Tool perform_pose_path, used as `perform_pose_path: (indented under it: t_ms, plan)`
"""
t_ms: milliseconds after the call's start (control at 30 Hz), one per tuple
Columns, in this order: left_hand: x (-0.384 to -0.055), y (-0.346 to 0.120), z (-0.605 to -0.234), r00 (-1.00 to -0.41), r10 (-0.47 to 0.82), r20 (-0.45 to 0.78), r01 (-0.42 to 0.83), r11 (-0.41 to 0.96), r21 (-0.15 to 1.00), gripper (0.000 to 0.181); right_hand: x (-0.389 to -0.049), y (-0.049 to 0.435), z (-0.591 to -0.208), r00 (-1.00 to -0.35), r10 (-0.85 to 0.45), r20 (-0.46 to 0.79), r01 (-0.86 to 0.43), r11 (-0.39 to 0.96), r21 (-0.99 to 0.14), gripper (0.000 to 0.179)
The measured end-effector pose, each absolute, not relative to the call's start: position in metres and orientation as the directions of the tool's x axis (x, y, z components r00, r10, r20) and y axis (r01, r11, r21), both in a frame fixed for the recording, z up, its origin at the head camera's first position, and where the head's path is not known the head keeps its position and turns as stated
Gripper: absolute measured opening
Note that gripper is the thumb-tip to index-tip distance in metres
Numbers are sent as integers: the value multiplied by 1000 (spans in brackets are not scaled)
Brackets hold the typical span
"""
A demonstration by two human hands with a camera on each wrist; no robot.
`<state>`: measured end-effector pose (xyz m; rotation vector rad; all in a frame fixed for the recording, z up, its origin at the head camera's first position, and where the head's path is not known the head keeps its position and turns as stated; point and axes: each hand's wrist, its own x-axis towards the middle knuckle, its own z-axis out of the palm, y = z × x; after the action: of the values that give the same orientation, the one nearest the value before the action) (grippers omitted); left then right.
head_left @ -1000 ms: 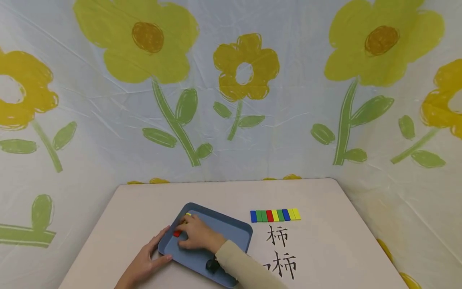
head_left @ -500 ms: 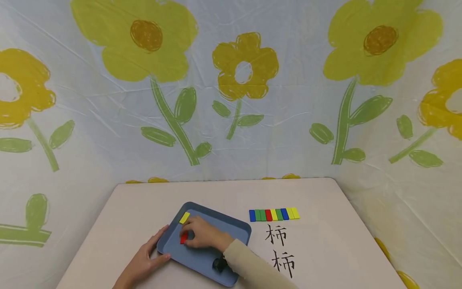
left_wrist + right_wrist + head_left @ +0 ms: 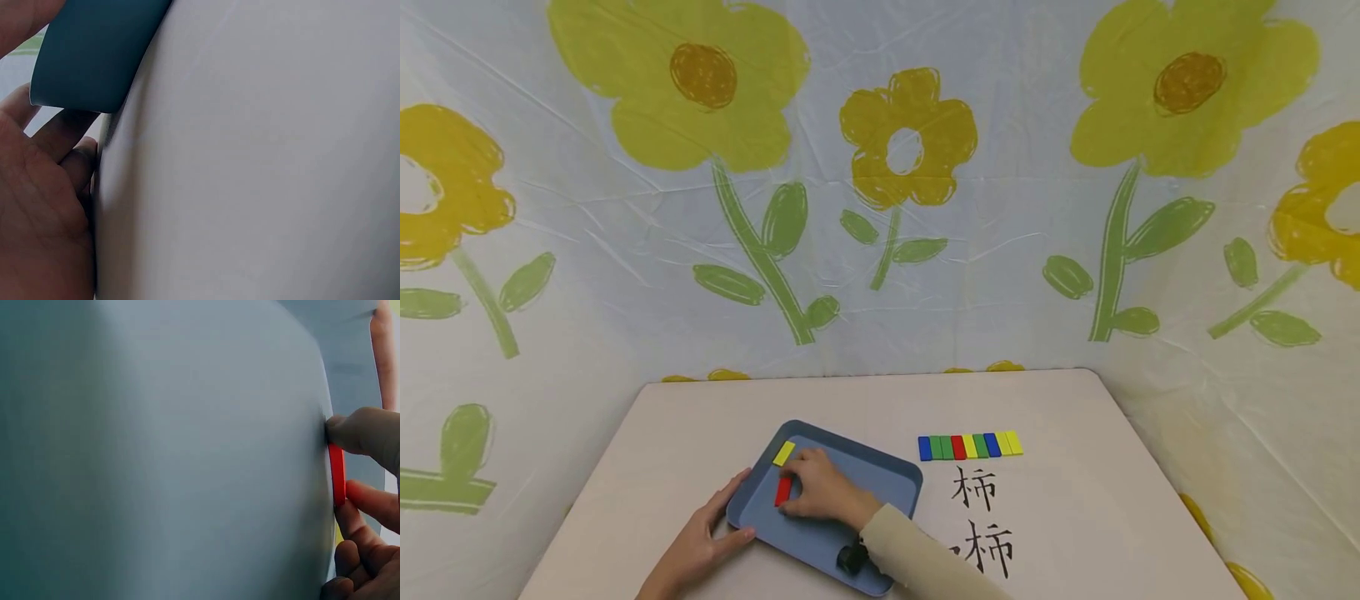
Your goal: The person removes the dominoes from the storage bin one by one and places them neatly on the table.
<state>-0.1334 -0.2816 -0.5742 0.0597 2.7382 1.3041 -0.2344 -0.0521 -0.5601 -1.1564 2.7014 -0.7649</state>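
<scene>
My right hand (image 3: 827, 487) is inside the blue-grey tray (image 3: 880, 458). Thumb and fingertips pinch a flat red domino (image 3: 783, 492) by its ends, low against the tray floor; the right wrist view shows the domino (image 3: 337, 474) between them. Just beyond it lies a yellow domino (image 3: 784, 453) near the tray's far left corner. My left hand (image 3: 700, 537) grips the tray's left corner, thumb on the near side and fingers along the left side. In the left wrist view the tray wall (image 3: 94, 56) sits between thumb and fingers.
Right of the tray, a row of coloured dominoes (image 3: 970, 446) lies edge to edge on the pale table (image 3: 1090, 500). Black written characters (image 3: 975, 489) are below it. A black band (image 3: 850, 557) shows at the right wrist. Flower-printed cloth (image 3: 1000, 317) surrounds the table.
My right hand drew the red domino from the tray's left side slightly rightward and nearer, leaving the yellow one uncovered. Over the last half second it barely moved. The left hand stayed put.
</scene>
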Motion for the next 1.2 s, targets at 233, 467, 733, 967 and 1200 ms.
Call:
perform_pose_path:
  t_ms: [233, 467, 733, 967, 1200]
  plan:
    - [-133, -281, -574, -994, 97, -51, 17, 598, 801, 80, -238, -48, -561, -698, -708, 111, -646, 554, -525, 41]
    - [-133, -278, -571, -993, 102, -51, 23, 613, 790, 82, -249, -16, -534, -709, -698, 102, -618, 545, -567, 43]
    - [-132, -280, -572, -994, 107, -29, 42, 604, 796, 81, -267, 52, -495, -752, -651, 104, -562, 551, -617, 43]
    - [-133, -281, -575, -993, 100, -61, 13, 608, 794, 82, -284, 152, -490, -829, -543, 132, -487, 587, -646, 47]
    - [-133, -282, -575, -993, 109, -41, 36, 622, 782, 81, -285, 245, -508, -923, -381, 52, -340, 747, -571, 43]
